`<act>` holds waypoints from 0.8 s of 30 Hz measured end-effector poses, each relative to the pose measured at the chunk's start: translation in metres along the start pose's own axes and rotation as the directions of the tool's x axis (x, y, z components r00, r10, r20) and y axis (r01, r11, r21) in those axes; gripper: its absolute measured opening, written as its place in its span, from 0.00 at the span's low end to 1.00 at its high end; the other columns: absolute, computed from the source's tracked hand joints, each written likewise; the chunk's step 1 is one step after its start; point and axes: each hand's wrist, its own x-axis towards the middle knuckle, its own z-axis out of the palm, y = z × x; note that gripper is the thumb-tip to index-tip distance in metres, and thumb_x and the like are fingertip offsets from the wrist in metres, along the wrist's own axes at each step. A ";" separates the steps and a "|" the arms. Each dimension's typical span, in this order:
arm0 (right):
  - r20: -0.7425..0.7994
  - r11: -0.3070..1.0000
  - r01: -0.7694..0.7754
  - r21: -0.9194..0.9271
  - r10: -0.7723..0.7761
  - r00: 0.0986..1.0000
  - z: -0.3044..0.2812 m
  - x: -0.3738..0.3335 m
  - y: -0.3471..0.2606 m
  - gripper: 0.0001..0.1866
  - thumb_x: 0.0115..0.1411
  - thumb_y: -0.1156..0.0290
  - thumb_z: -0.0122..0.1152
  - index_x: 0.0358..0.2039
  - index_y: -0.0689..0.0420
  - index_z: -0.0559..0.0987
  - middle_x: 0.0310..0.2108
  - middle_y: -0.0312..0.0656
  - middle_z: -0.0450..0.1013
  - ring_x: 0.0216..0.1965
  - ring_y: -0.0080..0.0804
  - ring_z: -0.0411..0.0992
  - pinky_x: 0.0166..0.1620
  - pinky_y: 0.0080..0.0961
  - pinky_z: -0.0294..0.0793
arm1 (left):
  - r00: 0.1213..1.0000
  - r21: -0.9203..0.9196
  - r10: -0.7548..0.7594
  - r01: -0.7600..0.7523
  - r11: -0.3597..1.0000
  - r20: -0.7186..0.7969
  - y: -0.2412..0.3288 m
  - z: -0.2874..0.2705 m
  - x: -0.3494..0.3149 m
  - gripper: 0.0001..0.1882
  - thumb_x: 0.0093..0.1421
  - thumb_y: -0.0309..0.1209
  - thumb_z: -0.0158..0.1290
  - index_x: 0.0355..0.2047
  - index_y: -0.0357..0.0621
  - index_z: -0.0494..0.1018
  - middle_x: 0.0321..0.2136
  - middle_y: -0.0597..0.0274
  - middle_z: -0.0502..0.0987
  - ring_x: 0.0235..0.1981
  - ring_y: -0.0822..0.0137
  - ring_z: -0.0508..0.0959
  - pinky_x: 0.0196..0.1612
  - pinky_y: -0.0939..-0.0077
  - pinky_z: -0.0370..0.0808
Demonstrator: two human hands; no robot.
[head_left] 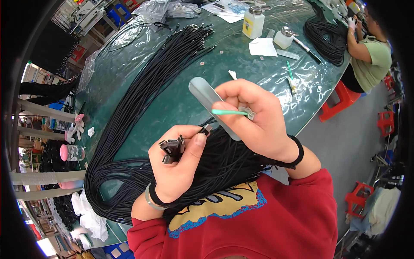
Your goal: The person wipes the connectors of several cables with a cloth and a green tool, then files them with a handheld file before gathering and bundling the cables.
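My left hand (pixel 177 168) is closed round several black cables whose metal-ended connectors (pixel 171 149) stick up from the fist. One connector (pixel 207 128) is pinched between its thumb and forefinger. Just above it, my right hand (pixel 263 116) grips a greyish, round-ended flat strip (pixel 202 91) and a thin green stick (pixel 227 112). A crumpled whitish wad shows at the stick's palm end. Strip and stick both slant past the pinched connector; whether either touches it I cannot tell. Long black cables (pixel 129 108) loop across the table and over my lap beneath both hands.
On the green table (pixel 241 56) stand two bottles (pixel 253 23) (pixel 284 38), with white paper (pixel 263 46), a pen (pixel 307 49) and another green stick (pixel 290 69). A pink-lidded jar (pixel 72 153) sits left. At right, a person (pixel 371 56) works near red stools (pixel 340 101).
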 end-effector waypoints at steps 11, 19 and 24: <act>0.065 0.980 0.135 -0.148 -0.127 0.990 0.014 0.004 0.003 0.07 0.50 0.77 0.56 0.32 0.62 0.72 0.15 0.32 0.65 0.17 0.14 0.61 0.21 0.12 0.60 | 0.998 0.080 0.065 -0.066 0.995 0.010 -0.006 0.003 -0.003 0.03 0.53 0.22 0.50 0.29 0.35 0.71 0.16 0.76 0.66 0.16 0.86 0.60 0.19 0.92 0.55; -0.007 0.994 0.080 -0.068 -0.081 0.997 0.016 0.001 0.001 0.07 0.51 0.76 0.56 0.31 0.61 0.72 0.15 0.33 0.65 0.18 0.16 0.62 0.22 0.14 0.61 | 0.998 0.143 0.063 -0.062 0.988 -0.005 -0.002 -0.001 -0.003 0.04 0.51 0.21 0.51 0.29 0.36 0.70 0.18 0.75 0.66 0.18 0.86 0.60 0.21 0.92 0.57; -0.020 0.987 0.096 -0.131 -0.099 0.995 0.020 0.017 0.000 0.06 0.52 0.76 0.55 0.31 0.62 0.72 0.17 0.32 0.67 0.20 0.14 0.63 0.24 0.14 0.62 | 0.998 0.142 0.048 -0.053 0.989 0.038 -0.001 0.001 -0.005 0.04 0.52 0.21 0.51 0.29 0.35 0.70 0.19 0.73 0.67 0.19 0.85 0.61 0.22 0.91 0.58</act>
